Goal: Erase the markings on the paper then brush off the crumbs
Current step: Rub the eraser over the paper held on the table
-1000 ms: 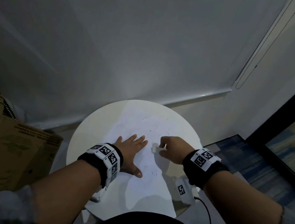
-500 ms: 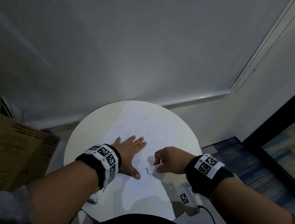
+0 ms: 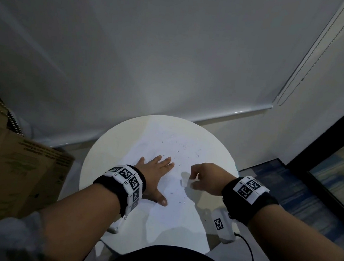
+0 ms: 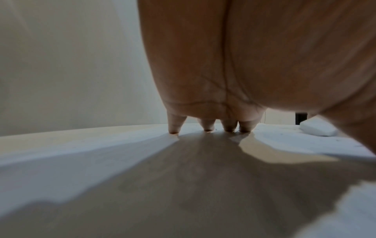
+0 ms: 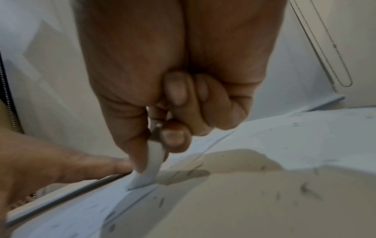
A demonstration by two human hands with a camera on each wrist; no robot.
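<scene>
A white sheet of paper [image 3: 171, 147] lies on the round white table [image 3: 104, 150], strewn with several dark eraser crumbs [image 3: 177, 151]. My left hand [image 3: 155, 171] lies flat on the paper with fingers spread, its fingertips [image 4: 173, 128] pressing down. My right hand [image 3: 206, 178] pinches a white eraser [image 3: 184, 182] between thumb and fingers, and the eraser's lower tip [image 5: 142, 178] touches the paper just right of the left hand. The eraser [image 4: 317, 128] also shows at the right in the left wrist view. Crumbs [image 5: 305, 188] lie on the sheet near the right hand.
A brown cardboard box [image 3: 12, 166] stands close on the left of the table. A white roller blind [image 3: 175, 55] with a bead chain [image 3: 302, 66] hangs behind. A white device with a cable [image 3: 222, 228] hangs under my right wrist. Blue carpet [image 3: 298, 196] lies at the right.
My right hand with the eraser moved toward me and then back up slightly, staying on the paper right of the left hand. The left hand kept pressing the sheet.
</scene>
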